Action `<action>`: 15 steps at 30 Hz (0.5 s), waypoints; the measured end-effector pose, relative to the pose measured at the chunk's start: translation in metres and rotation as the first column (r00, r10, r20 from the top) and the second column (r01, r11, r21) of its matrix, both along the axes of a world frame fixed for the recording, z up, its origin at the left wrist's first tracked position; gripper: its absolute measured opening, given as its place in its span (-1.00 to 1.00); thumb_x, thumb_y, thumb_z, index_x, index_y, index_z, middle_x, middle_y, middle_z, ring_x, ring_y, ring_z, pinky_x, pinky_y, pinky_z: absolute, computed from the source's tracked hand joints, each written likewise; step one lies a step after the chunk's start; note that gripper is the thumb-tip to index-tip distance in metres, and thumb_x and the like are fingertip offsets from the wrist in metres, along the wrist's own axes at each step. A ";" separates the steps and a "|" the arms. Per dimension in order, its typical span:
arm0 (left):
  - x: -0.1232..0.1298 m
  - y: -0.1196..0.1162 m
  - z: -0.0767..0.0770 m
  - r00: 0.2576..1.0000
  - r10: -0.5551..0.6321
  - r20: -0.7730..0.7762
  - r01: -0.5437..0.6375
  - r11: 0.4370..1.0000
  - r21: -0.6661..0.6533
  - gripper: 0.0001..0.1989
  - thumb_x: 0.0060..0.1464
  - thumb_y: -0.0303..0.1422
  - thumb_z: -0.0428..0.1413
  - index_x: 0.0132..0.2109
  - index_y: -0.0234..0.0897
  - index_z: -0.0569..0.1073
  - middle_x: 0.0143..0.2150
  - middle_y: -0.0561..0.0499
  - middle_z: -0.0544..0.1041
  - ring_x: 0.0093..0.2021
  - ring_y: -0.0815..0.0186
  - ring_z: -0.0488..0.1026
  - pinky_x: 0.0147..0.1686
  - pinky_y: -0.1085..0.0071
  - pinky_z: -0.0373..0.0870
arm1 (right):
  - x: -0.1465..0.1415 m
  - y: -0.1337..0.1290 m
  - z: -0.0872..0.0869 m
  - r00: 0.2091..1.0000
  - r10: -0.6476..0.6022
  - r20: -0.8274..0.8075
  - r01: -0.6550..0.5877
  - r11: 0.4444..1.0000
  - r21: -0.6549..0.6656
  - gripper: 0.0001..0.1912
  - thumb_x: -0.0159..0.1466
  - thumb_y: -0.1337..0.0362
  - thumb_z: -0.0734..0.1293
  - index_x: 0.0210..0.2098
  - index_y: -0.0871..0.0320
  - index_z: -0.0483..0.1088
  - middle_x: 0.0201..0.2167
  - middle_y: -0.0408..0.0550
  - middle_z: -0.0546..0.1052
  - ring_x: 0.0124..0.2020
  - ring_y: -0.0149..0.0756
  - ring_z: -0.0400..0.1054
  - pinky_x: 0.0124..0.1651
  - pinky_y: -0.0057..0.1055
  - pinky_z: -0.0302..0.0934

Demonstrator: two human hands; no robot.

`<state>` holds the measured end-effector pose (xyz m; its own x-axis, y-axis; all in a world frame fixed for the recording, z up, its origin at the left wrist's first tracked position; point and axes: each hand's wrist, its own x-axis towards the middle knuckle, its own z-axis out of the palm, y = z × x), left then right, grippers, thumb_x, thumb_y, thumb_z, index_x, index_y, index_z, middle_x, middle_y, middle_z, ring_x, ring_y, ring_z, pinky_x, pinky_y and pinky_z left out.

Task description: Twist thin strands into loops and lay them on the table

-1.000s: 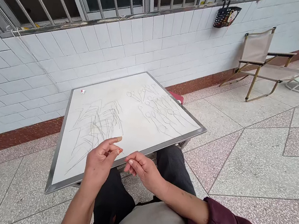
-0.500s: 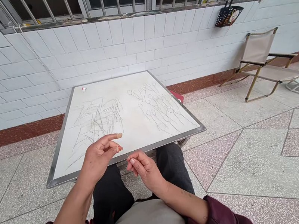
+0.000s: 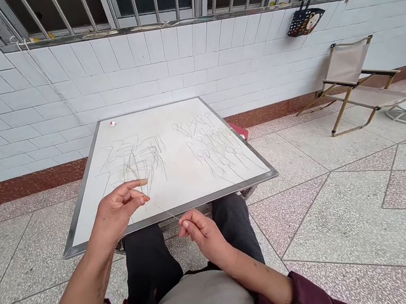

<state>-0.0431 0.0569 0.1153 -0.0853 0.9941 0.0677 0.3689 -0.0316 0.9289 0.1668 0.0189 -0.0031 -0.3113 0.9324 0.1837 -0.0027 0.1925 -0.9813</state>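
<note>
Fingers of the right hand (image 3: pixel 207 236) pinch a thin, pale, wire-like strand (image 3: pixel 174 216) pointing towards the left hand (image 3: pixel 114 212), its fingertips closed, contents unclear.

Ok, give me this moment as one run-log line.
left hand: fingertips pinched above table | right hand: pinching thin strand near its edge | strand's far end: unclear | on table: loose strands left, looped strands right

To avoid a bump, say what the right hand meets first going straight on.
Past the strand it holds, the right hand would likely meet the left hand first, though depth is unclear.
</note>
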 end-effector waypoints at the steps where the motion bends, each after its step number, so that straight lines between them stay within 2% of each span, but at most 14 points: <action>1: -0.002 0.000 -0.001 1.000 0.007 0.007 -0.007 1.000 0.009 -0.56 -0.08 -0.24 0.29 -0.01 -0.23 0.55 -0.42 0.05 0.58 -0.22 0.21 0.53 0.01 0.20 0.36 | 0.004 0.000 -0.005 1.000 0.011 0.014 -0.011 1.000 0.003 -0.69 0.44 0.05 0.14 -0.23 0.11 0.35 -0.42 -0.13 0.52 -0.40 -0.37 0.35 -0.35 -0.43 0.22; 3: -0.006 0.001 -0.002 1.000 0.022 0.016 -0.022 0.999 0.023 -0.53 -0.09 -0.23 0.29 0.01 -0.24 0.54 -0.41 0.06 0.58 -0.22 0.22 0.53 -0.01 0.23 0.36 | 0.018 0.001 -0.017 0.995 0.060 0.074 -0.062 0.998 0.027 -0.72 0.44 0.09 0.13 -0.22 0.11 0.36 -0.42 -0.13 0.52 -0.41 -0.37 0.35 -0.34 -0.42 0.23; 5: -0.008 0.000 0.000 0.999 0.035 0.000 -0.035 0.999 0.030 -0.52 -0.08 -0.22 0.28 0.03 -0.23 0.54 -0.42 0.07 0.58 -0.20 0.21 0.53 -0.04 0.25 0.37 | 0.036 0.007 -0.025 0.975 0.086 0.206 -0.109 0.988 0.105 -0.74 0.42 0.12 0.17 -0.27 0.10 0.40 -0.41 -0.11 0.53 -0.36 -0.32 0.36 -0.24 -0.36 0.26; 6: -0.007 0.000 0.001 0.999 0.038 -0.023 -0.037 0.999 0.029 -0.53 -0.06 -0.21 0.27 0.03 -0.23 0.53 -0.42 0.07 0.58 -0.18 0.20 0.53 -0.04 0.25 0.37 | 0.044 0.011 -0.025 0.960 0.049 0.276 -0.094 0.984 0.150 -0.75 0.40 0.12 0.20 -0.30 0.10 0.41 -0.42 -0.09 0.53 -0.31 -0.28 0.37 -0.19 -0.32 0.27; 7: -0.006 -0.002 0.003 0.998 0.036 -0.051 -0.035 0.999 0.026 -0.54 -0.05 -0.21 0.26 0.04 -0.21 0.53 -0.41 0.06 0.58 -0.17 0.19 0.53 -0.04 0.25 0.36 | 0.050 0.015 -0.022 0.950 -0.046 0.310 -0.012 0.983 0.181 -0.75 0.39 0.12 0.21 -0.32 0.09 0.43 -0.43 -0.08 0.53 -0.30 -0.25 0.37 -0.18 -0.30 0.26; 9: 0.002 -0.004 0.007 0.995 -0.003 -0.098 0.003 1.000 -0.001 -0.53 -0.03 -0.22 0.24 0.06 -0.20 0.52 -0.40 0.06 0.59 -0.16 0.18 0.54 -0.05 0.26 0.35 | 0.052 0.024 -0.005 0.929 -0.242 0.279 0.187 0.960 0.210 -0.73 0.42 0.15 0.16 -0.24 0.10 0.44 -0.36 -0.04 0.54 -0.29 -0.24 0.38 -0.17 -0.28 0.27; 10: 0.008 -0.006 0.009 0.993 -0.035 -0.113 0.033 0.999 -0.022 -0.52 -0.02 -0.22 0.23 0.08 -0.20 0.51 -0.41 0.06 0.60 -0.17 0.18 0.54 -0.06 0.26 0.35 | 0.048 0.028 0.007 0.932 -0.264 0.249 0.210 0.951 0.225 -0.75 0.41 0.16 0.18 -0.19 0.10 0.45 -0.31 -0.03 0.54 -0.28 -0.26 0.39 -0.17 -0.29 0.27; 11: 0.014 -0.007 0.010 0.990 -0.071 -0.122 0.066 0.997 -0.044 -0.51 -0.02 -0.23 0.23 0.10 -0.20 0.49 -0.41 0.07 0.60 -0.19 0.19 0.53 -0.07 0.27 0.35 | 0.040 0.032 0.020 0.940 -0.253 0.228 0.195 0.949 0.248 -0.79 0.38 0.15 0.23 -0.14 0.08 0.45 -0.26 -0.03 0.54 -0.29 -0.27 0.40 -0.17 -0.32 0.28; 13: 0.026 -0.008 0.012 0.984 -0.133 -0.117 0.126 0.989 -0.072 -0.47 -0.01 -0.24 0.21 0.14 -0.20 0.45 -0.42 0.08 0.60 -0.25 0.22 0.52 -0.14 0.29 0.36 | 0.020 0.038 0.042 0.971 -0.140 0.195 0.075 0.948 0.310 -0.76 0.31 0.13 0.33 -0.07 0.07 0.44 -0.21 -0.04 0.53 -0.33 -0.32 0.38 -0.24 -0.37 0.28; 15: 0.034 -0.009 0.012 0.981 -0.170 -0.094 0.161 0.983 -0.089 -0.42 -0.01 -0.24 0.22 0.19 -0.21 0.40 -0.42 0.08 0.60 -0.33 0.25 0.49 -0.25 0.33 0.36 | 0.001 0.041 0.055 0.985 -0.053 0.165 -0.008 0.937 0.348 -0.77 0.31 0.14 0.34 -0.08 0.05 0.45 -0.27 -0.08 0.52 -0.36 -0.34 0.36 -0.26 -0.40 0.27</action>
